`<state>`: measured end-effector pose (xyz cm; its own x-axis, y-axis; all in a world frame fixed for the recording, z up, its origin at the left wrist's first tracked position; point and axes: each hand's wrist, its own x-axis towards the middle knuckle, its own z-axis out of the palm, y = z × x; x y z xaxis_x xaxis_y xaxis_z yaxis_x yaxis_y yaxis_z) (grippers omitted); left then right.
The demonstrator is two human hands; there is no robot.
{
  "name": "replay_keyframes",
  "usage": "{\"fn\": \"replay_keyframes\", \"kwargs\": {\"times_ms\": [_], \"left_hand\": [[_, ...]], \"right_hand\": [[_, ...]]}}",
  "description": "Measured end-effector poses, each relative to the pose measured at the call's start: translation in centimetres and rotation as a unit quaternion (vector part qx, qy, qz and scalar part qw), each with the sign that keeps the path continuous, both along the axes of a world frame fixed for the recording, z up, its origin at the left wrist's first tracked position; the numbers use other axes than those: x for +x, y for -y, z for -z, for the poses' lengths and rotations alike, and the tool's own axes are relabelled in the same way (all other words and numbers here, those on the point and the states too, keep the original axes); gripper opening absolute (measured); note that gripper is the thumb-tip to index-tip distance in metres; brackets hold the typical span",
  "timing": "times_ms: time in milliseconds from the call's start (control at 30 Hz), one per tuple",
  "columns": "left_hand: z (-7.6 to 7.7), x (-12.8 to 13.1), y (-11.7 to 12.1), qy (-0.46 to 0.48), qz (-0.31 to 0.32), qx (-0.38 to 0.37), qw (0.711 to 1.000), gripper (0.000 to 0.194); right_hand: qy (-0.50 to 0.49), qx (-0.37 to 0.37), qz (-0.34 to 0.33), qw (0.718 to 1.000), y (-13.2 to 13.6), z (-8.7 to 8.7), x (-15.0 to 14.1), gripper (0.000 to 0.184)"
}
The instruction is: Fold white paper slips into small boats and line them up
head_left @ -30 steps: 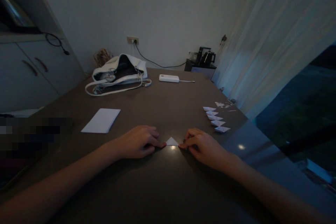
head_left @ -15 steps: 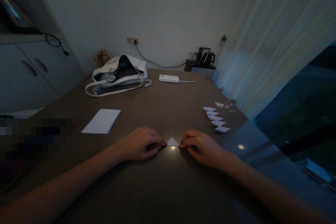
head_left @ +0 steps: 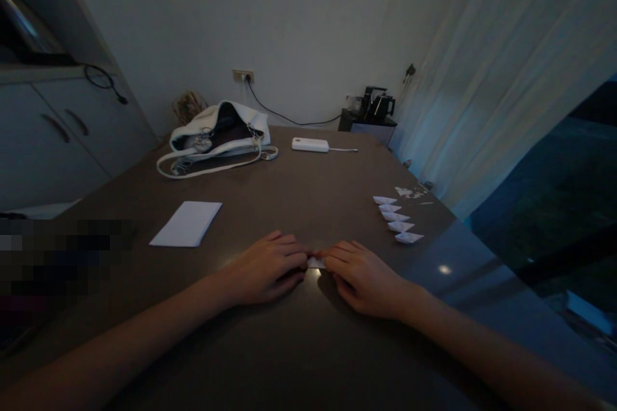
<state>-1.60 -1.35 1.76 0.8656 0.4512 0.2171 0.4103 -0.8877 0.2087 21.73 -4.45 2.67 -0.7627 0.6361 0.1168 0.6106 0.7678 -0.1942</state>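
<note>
A small piece of folded white paper point(head_left: 315, 263) lies flat on the dark table in front of me, mostly covered by my fingers. My left hand point(head_left: 270, 268) is closed, its bent fingertips on the paper's left side and upper edge. From the other side my right hand point(head_left: 364, 277) is closed too, with its fingertips on the paper's right part and the thumb tucked below. The two hands' index fingertips nearly meet over the top of the paper. Only a narrow strip along its near edge shows between them.
Several small folded paper boats point(head_left: 399, 218) stand in a row at the right, with torn paper scraps point(head_left: 412, 192) behind. A stack of white paper point(head_left: 187, 223) lies at the left. Farther back are a white handbag point(head_left: 219, 131) and a white power bank point(head_left: 310, 144).
Both hands have moved inward from the bottom corners of the paper triangle. Their fingers now cover its top, which showed fully before.
</note>
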Motion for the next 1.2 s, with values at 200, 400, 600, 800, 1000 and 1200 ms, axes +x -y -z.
{"fn": "replay_keyframes", "kwargs": {"times_ms": [200,400,600,800,1000,1200], "left_hand": [[-0.5,-0.1,0.0,-0.015,0.012,0.027,0.999,0.016],[-0.3,-0.3,-0.3,-0.027,0.017,0.031,0.999,0.020],[-0.2,-0.4,-0.3,-0.016,0.011,0.010,1.000,0.018],[-0.1,-0.3,-0.2,0.000,0.001,-0.024,1.000,0.016],[0.7,-0.5,-0.6,0.053,-0.024,-0.061,0.996,0.013],[1.0,-0.7,-0.8,0.049,-0.056,-0.050,0.996,0.015]], "right_hand": [[-0.003,-0.018,0.002,1.000,-0.1,-0.2,0.0,0.030],[0.016,-0.007,-0.005,1.000,0.0,-0.6,0.3,0.028],[-0.041,-0.035,0.030,0.998,-0.1,-0.6,0.8,0.029],[-0.063,-0.059,0.041,0.995,-0.4,-0.4,1.2,0.028],[-0.071,-0.027,0.037,0.996,-0.4,0.0,0.9,0.022],[-0.085,-0.006,0.100,0.991,-0.4,0.6,0.3,0.006]]}}
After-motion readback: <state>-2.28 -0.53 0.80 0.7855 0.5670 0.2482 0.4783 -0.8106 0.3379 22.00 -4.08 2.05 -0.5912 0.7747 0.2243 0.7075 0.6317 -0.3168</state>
